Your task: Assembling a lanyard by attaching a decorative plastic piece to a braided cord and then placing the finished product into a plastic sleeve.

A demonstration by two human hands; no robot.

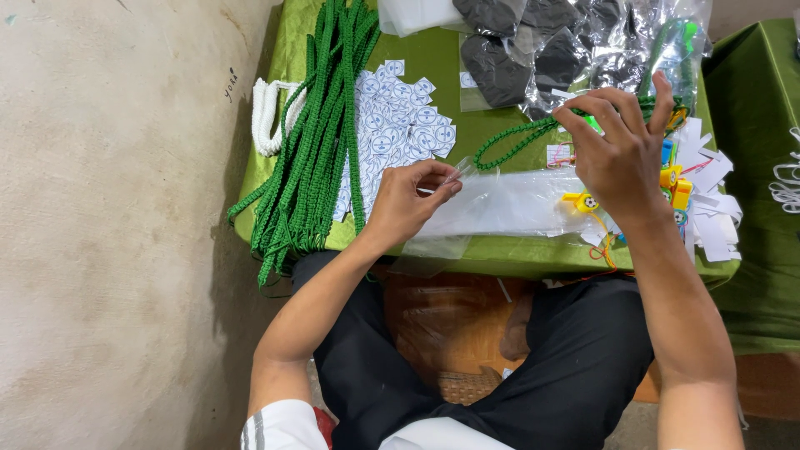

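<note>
The left hand (408, 200) pinches the open corner of a clear plastic bag (500, 204) between thumb and fingertips. The bag lies flat on the green tabletop (467, 250), its long axis running sideways from the left hand toward the right hand, mouth end at the left hand. The right hand (621, 150) is closed around a green braided cord (521, 142), gripping it at one end; the cord's loop stretches from that hand back toward the left hand, lying just beyond the bag and roughly parallel to it. Under the right hand sits a small yellow toy (581, 201) among white paper slips (708, 208). Beyond the left hand lie a heap of round-printed white labels (400, 125) and, further out, a long bundle of green cords (317, 133) hanging over the tabletop's near edge.
</note>
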